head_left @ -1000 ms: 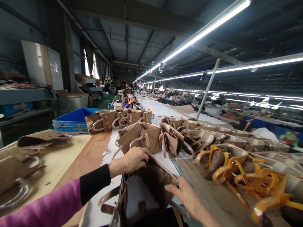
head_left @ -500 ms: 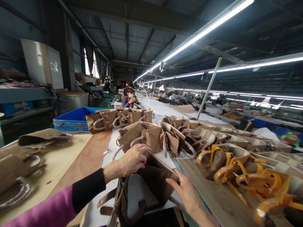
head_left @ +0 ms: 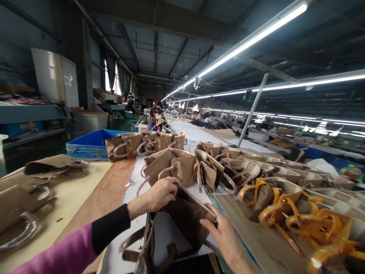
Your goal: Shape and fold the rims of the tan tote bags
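Note:
A dark brown bag (head_left: 182, 224) stands open in front of me on the white table top (head_left: 134, 190). My left hand (head_left: 161, 194) is closed on the bag's far left rim, its fingers curled over the edge. On the right rim rests my right hand (head_left: 225, 238), thumb and fingers pinching the edge near the corner. Loose brown straps (head_left: 129, 243) hang from the bag's left side.
Rows of tan bags (head_left: 171, 165) with wrapped handles stand just beyond. Bags with yellow handles (head_left: 288, 213) lie at the right. Flat brown pieces (head_left: 17, 201) lie on the wooden table at left, a blue bin (head_left: 91, 144) behind. People work further down the line.
Both hands keep their hold on the bag's rim. The bag's right edge has shifted slightly and the view has dipped a little.

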Tool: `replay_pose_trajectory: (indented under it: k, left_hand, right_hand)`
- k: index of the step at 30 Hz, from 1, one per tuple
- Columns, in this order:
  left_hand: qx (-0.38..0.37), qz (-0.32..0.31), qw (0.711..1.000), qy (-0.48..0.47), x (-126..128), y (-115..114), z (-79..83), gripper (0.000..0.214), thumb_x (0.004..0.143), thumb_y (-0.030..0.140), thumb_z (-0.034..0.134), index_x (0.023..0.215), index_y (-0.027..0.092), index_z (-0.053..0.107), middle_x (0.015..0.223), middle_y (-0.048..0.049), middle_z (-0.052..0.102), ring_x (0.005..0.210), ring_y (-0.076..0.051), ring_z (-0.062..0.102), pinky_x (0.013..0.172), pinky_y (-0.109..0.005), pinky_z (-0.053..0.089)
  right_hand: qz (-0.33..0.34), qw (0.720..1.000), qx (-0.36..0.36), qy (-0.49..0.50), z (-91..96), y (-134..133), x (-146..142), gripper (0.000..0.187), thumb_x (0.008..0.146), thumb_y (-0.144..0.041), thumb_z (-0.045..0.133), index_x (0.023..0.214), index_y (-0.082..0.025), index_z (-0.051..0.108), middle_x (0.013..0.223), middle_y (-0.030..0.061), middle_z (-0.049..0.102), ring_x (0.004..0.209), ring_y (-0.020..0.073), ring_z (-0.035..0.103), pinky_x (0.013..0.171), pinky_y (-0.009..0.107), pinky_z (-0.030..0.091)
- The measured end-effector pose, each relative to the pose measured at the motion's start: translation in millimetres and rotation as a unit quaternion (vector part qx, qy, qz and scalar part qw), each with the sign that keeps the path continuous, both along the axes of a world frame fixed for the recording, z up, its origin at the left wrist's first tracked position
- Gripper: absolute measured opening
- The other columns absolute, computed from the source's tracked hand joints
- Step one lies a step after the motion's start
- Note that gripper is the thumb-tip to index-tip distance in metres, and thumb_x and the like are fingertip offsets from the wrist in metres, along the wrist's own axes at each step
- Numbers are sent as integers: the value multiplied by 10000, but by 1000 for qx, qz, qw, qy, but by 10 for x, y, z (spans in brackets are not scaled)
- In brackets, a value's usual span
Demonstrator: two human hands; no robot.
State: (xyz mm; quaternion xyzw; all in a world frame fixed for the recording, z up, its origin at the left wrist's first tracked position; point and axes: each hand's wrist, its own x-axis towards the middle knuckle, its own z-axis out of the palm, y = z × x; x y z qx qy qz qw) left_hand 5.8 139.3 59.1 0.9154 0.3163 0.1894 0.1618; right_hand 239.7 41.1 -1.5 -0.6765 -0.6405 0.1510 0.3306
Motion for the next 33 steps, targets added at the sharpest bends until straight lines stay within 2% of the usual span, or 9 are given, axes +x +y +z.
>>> replay_pose_trajectory:
  k: [3, 7, 14, 18, 23, 33]
  left_hand:
    - [-9, 23, 1000, -19, 23, 11, -9, 127, 725, 107, 551, 625, 165, 604, 1152, -17, 590, 971, -165, 578, 874, -255, 433]
    - [-1, 33, 999, -40, 43, 26, -39, 147, 718, 92, 528, 592, 159, 565, 1090, -12, 616, 935, -154, 587, 866, -251, 426]
    - [29, 30, 997, -65, 86, 54, -92, 139, 699, 92, 495, 581, 160, 521, 907, -31, 631, 800, -145, 573, 770, -246, 427]
    - [33, 28, 996, -84, 107, 76, -131, 134, 680, 84, 480, 572, 160, 502, 847, -27, 619, 766, -140, 560, 739, -241, 417]
    - [22, 29, 994, -104, 104, 103, -181, 129, 662, 80, 480, 556, 155, 483, 836, -22, 622, 749, -132, 559, 723, -235, 405]
    - [37, 22, 994, -99, 98, 80, -157, 134, 674, 73, 465, 569, 156, 477, 855, -22, 626, 762, -133, 564, 725, -230, 396]
  right_hand:
    - [-24, 997, 57, -36, -95, 28, 18, 459, 786, -379, 537, 1209, -202, 516, 1068, 71, 663, 943, 252, 621, 822, 362, 476]
    - [-8, 988, 119, -102, -199, 73, 44, 362, 822, -363, 547, 1152, -214, 540, 1070, 67, 659, 941, 243, 626, 815, 355, 497]
    - [9, 953, 191, -234, -151, 73, -2, 272, 889, -349, 469, 1119, -222, 540, 986, 82, 657, 890, 255, 616, 744, 354, 480]
    - [3, 966, 162, -200, -97, 95, -32, 186, 895, -369, 463, 962, -231, 569, 819, 37, 647, 751, 217, 607, 651, 304, 445]
    - [2, 982, 136, -134, -68, 115, -39, 205, 891, -404, 477, 807, -237, 562, 681, -15, 602, 638, 175, 556, 578, 261, 389]
    - [13, 982, 148, -119, -68, 109, -44, 281, 914, -435, 403, 775, -230, 535, 660, -7, 583, 638, 177, 546, 551, 256, 360]
